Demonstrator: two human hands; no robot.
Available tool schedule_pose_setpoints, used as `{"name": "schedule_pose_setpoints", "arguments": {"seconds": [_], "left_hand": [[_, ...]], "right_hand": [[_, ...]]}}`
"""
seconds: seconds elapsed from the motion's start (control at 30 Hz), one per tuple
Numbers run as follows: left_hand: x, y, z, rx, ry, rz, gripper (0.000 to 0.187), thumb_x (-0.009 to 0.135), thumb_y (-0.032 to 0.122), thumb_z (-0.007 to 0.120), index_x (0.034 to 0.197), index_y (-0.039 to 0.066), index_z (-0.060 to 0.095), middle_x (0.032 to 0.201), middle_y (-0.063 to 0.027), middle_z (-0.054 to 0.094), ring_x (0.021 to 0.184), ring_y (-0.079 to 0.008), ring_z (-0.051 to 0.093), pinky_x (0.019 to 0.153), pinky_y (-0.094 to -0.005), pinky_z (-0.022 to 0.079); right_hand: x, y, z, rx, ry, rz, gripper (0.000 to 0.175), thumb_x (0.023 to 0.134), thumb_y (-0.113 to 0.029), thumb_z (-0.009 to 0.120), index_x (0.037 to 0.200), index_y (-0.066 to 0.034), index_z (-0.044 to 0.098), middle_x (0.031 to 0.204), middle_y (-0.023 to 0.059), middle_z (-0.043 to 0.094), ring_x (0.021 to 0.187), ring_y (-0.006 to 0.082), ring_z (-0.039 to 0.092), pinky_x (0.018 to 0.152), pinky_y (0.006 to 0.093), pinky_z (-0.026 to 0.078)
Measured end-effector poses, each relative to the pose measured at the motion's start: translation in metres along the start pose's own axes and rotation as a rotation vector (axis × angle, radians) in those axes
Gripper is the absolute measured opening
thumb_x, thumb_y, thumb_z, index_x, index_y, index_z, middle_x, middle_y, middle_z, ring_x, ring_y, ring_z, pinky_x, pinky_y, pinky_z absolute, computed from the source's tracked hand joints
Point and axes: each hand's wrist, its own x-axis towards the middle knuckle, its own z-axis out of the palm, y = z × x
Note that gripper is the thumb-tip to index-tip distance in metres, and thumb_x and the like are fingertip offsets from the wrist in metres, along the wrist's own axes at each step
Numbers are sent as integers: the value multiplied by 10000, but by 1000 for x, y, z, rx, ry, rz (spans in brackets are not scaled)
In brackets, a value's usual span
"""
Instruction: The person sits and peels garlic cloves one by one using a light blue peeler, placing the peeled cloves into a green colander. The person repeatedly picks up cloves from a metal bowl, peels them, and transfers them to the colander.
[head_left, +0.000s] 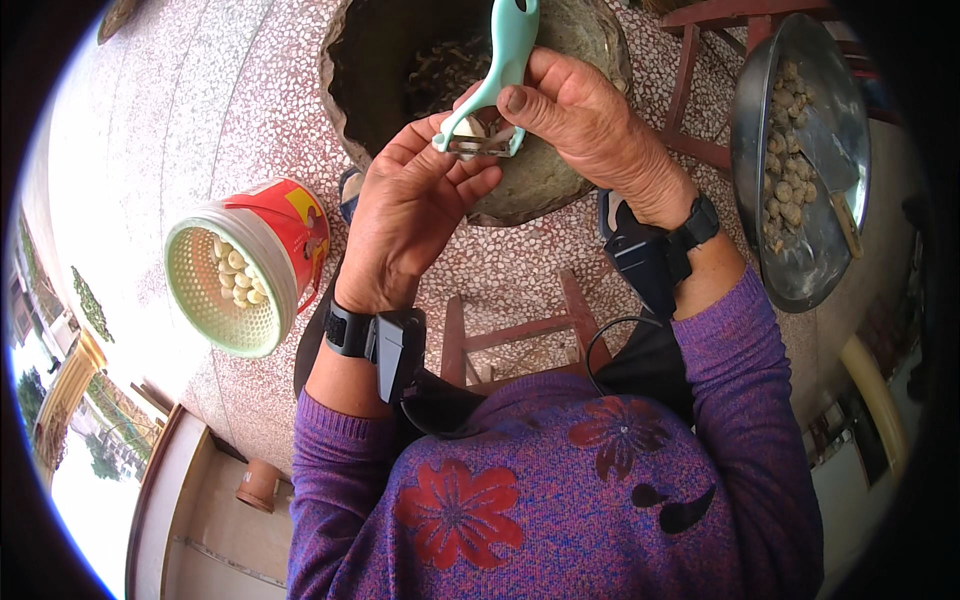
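My right hand (592, 131) grips a mint-green Y-shaped peeler (507, 56), its handle pointing up and away from me. The peeler's blade lies across a small pale tuber (471, 129), which the fingers of my left hand (409, 199) hold from below. Both hands are over a wide, rough-rimmed round vessel (517, 210) with dark peelings (450, 71) at its bottom. The tuber is partly covered by the peeler and my fingers.
Left, a pale green colander (266, 341) with peeled tubers (241, 277) rests on a red bucket (296, 214). Right, a metal basin (810, 281) holds brown unpeeled tubers (787, 184) and a wide-bladed knife (829, 157), near a red wooden frame (681, 90). Wooden stool legs (454, 337) stand below my hands.
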Motion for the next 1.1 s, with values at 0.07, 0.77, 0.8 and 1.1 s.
{"name": "schedule_pose_setpoints", "arguments": {"seconds": [0.07, 0.77, 0.8, 1.1], "left_hand": [[-2, -1, 3, 15, 2, 34, 186, 897, 84, 568, 1060, 1, 533, 971, -114, 620, 858, -206, 625, 740, -301, 511], [-4, 3, 5, 260, 57, 48, 267, 876, 87, 590, 1121, -8, 544, 1040, -132, 628, 934, -214, 623, 822, -330, 509], [-3, 4, 5, 238, 71, 18, 299, 881, 75, 566, 1165, -8, 527, 1082, -144, 615, 959, -229, 618, 827, -325, 502], [0, 6, 2, -15, 21, 14, 220, 906, 48, 493, 1116, 1, 535, 1038, -127, 614, 916, -221, 615, 757, -281, 496]], "right_hand": [[2, 1, 0, -18, 15, -48, 395, 893, -381, 578, 1054, -21, 587, 964, 72, 653, 865, 122, 594, 825, 258, 464], [3, 15, -10, 155, 223, -13, 300, 956, -304, 496, 1061, -34, 570, 974, 47, 639, 921, 131, 598, 840, 292, 461], [5, 14, -13, 205, 224, -20, 296, 960, -292, 488, 1081, -34, 569, 1000, 53, 634, 946, 134, 592, 860, 290, 456], [-2, 2, -4, -65, 66, 4, 318, 920, -316, 561, 1063, -33, 590, 988, 61, 643, 951, 132, 572, 868, 277, 430]]}}
